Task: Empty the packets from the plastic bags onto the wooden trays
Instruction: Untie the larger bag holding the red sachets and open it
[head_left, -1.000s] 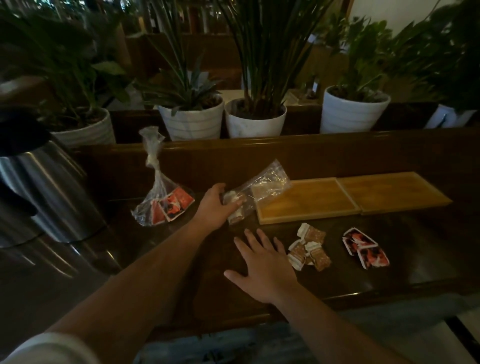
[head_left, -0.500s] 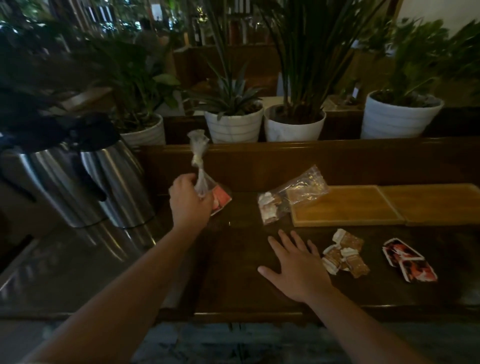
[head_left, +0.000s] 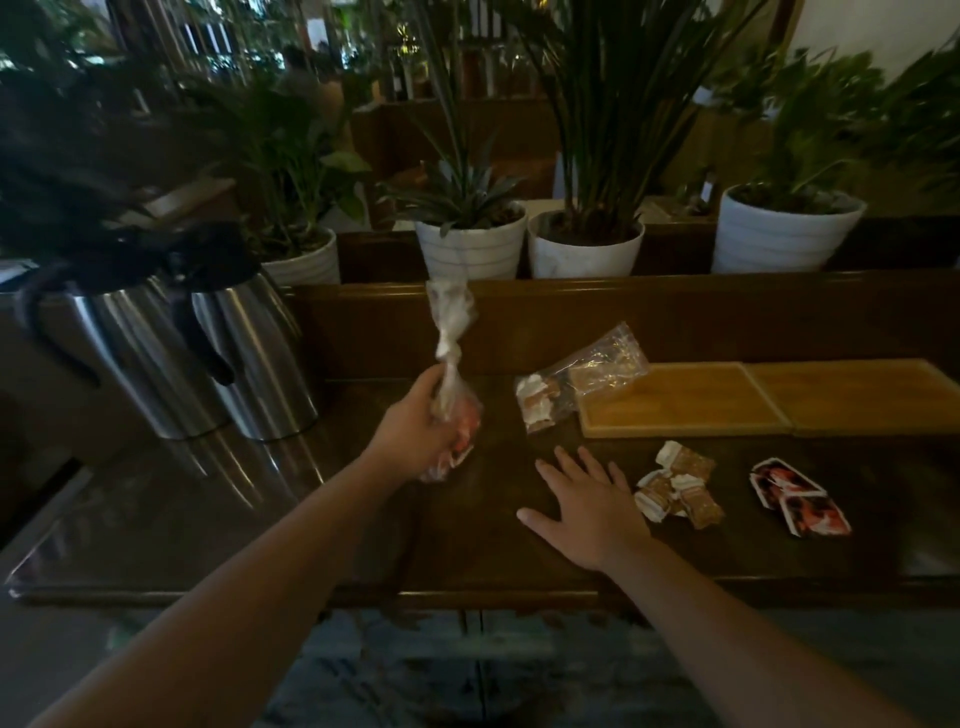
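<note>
Dark brown glossy wooden bench (head_left: 493, 551). Two honey-yellow wooden trays (head_left: 680, 400), plain. Loose brown-and-white packets (head_left: 675, 486); red, black and white printed packets (head_left: 800, 496). Clear plastic bag (head_left: 452, 415) showing red and white contents. White ribbed plant pots (head_left: 470, 252). Silver steel flasks (head_left: 249, 353), black tops.

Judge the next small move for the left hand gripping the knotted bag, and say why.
Probably bring the right hand, now flat on the counter, over to undo the knot. The left hand grips the knotted bag below its twisted top, red packets remain sealed inside, and both wooden trays are empty.
</note>
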